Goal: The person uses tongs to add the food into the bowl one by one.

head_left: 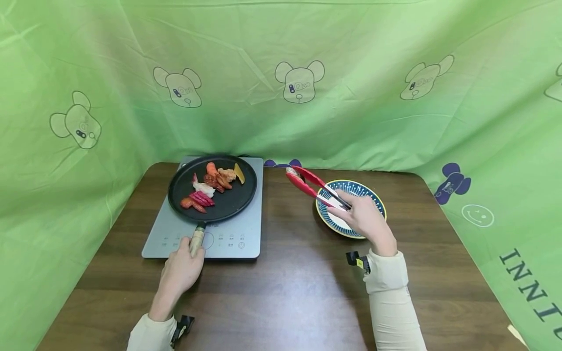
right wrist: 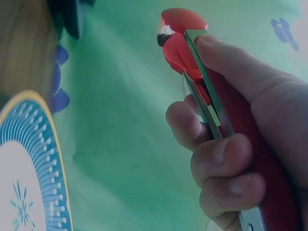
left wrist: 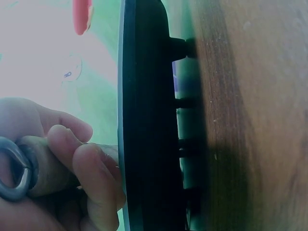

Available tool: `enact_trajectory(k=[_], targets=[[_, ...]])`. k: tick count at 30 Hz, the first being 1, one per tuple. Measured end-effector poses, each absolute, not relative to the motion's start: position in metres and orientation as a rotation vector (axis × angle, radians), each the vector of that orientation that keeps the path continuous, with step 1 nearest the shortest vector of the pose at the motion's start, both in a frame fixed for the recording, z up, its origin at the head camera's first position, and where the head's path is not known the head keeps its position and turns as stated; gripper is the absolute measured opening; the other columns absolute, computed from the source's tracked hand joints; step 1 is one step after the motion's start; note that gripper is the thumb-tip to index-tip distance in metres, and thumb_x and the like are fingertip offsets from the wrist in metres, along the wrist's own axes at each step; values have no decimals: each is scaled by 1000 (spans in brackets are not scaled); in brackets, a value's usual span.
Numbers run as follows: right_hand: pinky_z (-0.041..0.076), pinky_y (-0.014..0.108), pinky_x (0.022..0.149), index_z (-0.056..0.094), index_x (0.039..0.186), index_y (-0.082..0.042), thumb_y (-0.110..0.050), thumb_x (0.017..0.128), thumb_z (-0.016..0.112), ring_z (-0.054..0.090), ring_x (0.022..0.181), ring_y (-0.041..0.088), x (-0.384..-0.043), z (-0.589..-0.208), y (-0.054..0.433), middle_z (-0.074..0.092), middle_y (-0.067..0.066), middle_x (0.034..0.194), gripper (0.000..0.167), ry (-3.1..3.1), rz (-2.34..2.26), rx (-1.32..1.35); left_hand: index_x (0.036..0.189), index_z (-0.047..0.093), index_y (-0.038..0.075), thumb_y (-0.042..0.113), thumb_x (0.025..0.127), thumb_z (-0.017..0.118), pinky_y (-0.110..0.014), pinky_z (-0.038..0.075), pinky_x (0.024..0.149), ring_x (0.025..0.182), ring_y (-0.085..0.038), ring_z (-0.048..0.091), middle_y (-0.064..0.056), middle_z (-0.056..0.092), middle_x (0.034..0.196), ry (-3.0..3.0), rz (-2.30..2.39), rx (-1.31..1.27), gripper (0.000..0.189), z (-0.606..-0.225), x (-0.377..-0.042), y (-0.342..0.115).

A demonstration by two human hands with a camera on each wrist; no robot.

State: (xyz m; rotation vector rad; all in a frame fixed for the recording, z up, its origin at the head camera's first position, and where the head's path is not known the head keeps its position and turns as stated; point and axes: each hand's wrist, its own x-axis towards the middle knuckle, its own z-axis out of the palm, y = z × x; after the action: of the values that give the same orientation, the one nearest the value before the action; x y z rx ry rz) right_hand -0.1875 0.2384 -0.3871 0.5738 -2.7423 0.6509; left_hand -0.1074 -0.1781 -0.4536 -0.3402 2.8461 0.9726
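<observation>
My left hand (head_left: 182, 268) grips the pale wooden handle (head_left: 197, 241) of a black flat pan (head_left: 232, 202). In the pan lie several food pieces: a shrimp (head_left: 203, 188), pink strips (head_left: 202, 198), red-brown sausage-like pieces (head_left: 193, 204), an orange piece (head_left: 211, 168) and a yellow wedge (head_left: 239, 173). My right hand (head_left: 366, 217) holds red-tipped tongs (head_left: 305, 186) above the table. Between the tong tips sits a small white-and-black food piece (right wrist: 166, 33), mostly hidden by them. Below the right hand is a round plate (head_left: 349, 185) with a blue patterned rim.
The pan rests on a grey induction cooktop (head_left: 246, 234) at the left of the brown wooden table (head_left: 290, 287). A green printed cloth (head_left: 246, 112) rises behind the table and along both sides.
</observation>
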Motion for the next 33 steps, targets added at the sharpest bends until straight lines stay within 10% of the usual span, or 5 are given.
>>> enact_trajectory(k=[33], targets=[[32,28,45,63,120,-12,-36,84,71,33,47,9,-198,-388,162,33,-7,53,44,-2737,842,775,133,33,1,34,93,44,-37,35,47,57,-25,48,-15,52,76,2838,966,-340,53,-452,-106,-178]])
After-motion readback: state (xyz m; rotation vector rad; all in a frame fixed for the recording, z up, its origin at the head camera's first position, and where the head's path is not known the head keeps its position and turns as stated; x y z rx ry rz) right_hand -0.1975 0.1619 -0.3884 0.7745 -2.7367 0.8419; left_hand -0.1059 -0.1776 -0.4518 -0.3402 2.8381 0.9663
